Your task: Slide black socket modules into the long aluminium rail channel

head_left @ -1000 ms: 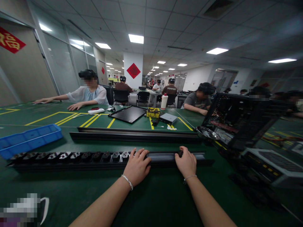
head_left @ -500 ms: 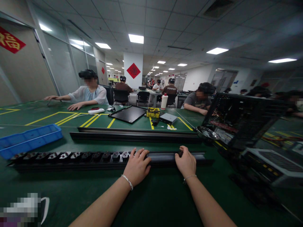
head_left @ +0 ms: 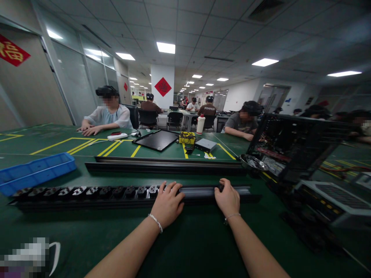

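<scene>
A long black channel rail (head_left: 199, 193) lies across the green table in front of me. Several black socket modules (head_left: 92, 190) with metallic faces sit in a row along its left part. My left hand (head_left: 168, 204) rests palm down over the right end of this row, fingers apart and curved across the rail; what lies under the palm is hidden. Farther right, my right hand (head_left: 228, 199) is closed at the rail, with a small black piece (head_left: 221, 187) showing between thumb and fingers. Between the hands, the rail's smooth grey-black inside is visible.
Behind the rail lies another long black rail (head_left: 168, 166). A blue bin (head_left: 37, 170) stands left; a metal bowl (head_left: 255, 163), an open computer case (head_left: 298, 143) and a power supply (head_left: 333, 202) are right. Two people sit across the table, near a black panel (head_left: 156, 139).
Both my hands keep their places on the rail. At the far left, the co-worker's outstretched hand has drawn in towards the other hand. The view has shifted very slightly.
</scene>
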### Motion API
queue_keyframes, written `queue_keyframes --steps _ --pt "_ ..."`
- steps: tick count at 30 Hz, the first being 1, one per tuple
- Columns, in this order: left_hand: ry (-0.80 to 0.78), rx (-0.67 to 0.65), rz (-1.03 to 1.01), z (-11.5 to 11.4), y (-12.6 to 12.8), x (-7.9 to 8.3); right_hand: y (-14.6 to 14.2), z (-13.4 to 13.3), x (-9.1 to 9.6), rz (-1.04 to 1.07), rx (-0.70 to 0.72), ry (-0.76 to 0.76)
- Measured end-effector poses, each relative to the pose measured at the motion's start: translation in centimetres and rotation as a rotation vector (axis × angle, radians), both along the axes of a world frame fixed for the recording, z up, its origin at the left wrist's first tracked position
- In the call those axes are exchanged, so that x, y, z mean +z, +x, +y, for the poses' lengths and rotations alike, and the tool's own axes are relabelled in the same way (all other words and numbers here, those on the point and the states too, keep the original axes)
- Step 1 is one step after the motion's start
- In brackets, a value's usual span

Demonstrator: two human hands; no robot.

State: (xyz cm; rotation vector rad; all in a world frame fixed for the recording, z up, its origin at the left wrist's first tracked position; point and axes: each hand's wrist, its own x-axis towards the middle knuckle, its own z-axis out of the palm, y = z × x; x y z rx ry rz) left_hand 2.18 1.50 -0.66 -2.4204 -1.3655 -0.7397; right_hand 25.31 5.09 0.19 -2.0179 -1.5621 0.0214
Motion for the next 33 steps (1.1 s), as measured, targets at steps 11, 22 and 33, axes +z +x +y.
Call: queue_keyframes --steps 11,22,33 --pt "-0.003 0.002 0.002 0.0 0.0 0.0 0.6 0.0 -0.8 -0.115 -0.024 0.009" --pt "0.011 -0.009 -0.004 0.1 0.0 -0.2 1.0 0.3 -0.8 -0.069 -0.011 0.016" --pt "-0.006 -0.002 0.004 0.1 0.0 -0.2 0.9 0.0 -0.3 -0.062 -0.012 0.002"
